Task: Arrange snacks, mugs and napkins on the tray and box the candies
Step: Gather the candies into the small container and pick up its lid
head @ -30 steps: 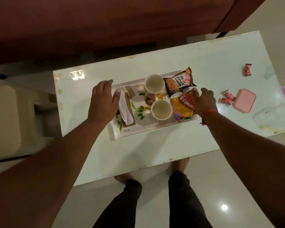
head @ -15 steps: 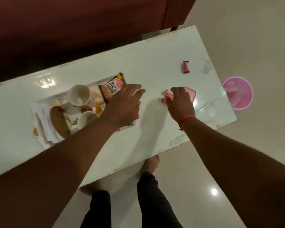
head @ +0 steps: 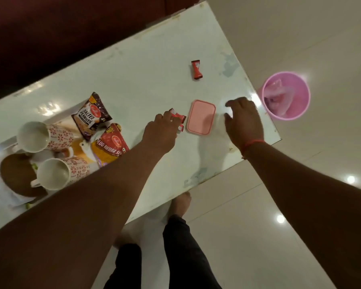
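Candies in red wrappers (head: 178, 119) are getting pinched by the left hand (head: 162, 132) beside the pink plastic lid (head: 201, 117) near the worktop's right edge, probably for boxing; right hand (head: 243, 119) is hovering open.

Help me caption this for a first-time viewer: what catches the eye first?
Two bare arms reach over a white table: the left hand pinches red candies beside a pink lid, the right hand on a clear box. A bright pink bin stands on the floor off the table's end.
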Demonstrator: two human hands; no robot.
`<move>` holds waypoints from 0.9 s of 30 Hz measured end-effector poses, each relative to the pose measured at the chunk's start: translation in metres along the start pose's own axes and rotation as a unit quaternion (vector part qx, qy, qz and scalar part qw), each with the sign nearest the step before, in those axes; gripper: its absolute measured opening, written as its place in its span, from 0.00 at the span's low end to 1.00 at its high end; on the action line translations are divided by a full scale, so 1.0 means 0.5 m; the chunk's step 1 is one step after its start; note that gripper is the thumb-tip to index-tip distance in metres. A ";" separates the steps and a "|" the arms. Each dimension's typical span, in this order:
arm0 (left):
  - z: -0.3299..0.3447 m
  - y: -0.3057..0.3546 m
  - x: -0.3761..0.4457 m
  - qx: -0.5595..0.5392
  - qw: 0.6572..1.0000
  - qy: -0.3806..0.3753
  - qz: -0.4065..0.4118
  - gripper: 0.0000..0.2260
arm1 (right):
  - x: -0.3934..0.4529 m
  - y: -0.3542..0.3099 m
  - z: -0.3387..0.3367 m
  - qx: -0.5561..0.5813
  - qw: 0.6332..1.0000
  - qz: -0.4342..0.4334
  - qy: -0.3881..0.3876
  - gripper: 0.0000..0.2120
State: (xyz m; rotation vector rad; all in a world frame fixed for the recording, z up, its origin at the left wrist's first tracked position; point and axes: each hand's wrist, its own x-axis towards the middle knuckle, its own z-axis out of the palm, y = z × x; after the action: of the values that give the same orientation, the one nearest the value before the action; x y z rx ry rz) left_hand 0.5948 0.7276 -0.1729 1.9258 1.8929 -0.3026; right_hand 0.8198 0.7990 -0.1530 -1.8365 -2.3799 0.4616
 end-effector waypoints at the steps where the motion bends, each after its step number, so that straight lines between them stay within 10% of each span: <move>1: 0.006 0.004 0.005 0.017 1.000 0.008 -0.004 0.23 | 0.012 -0.020 0.008 0.011 0.999 -0.027 -0.013 0.15; 8: 0.028 -0.002 -0.016 -0.002 0.999 0.031 -0.038 0.12 | 0.060 -0.197 0.094 -0.059 0.964 -0.171 -0.195 0.24; 14: 0.041 0.004 -0.057 -0.149 0.980 0.045 -0.122 0.15 | 0.071 -0.231 0.114 -0.071 0.961 -0.177 -0.203 0.20; 27: -0.046 0.276 0.038 -0.229 0.969 0.095 0.012 0.11 | -0.070 0.070 -0.045 0.041 0.981 0.190 0.025 0.12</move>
State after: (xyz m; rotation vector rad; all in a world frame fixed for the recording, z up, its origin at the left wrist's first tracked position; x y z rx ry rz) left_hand 0.7293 0.7570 -0.1412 1.7030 1.8484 0.3163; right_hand 0.8676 0.7775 -0.1386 -2.2375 -1.9457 0.5299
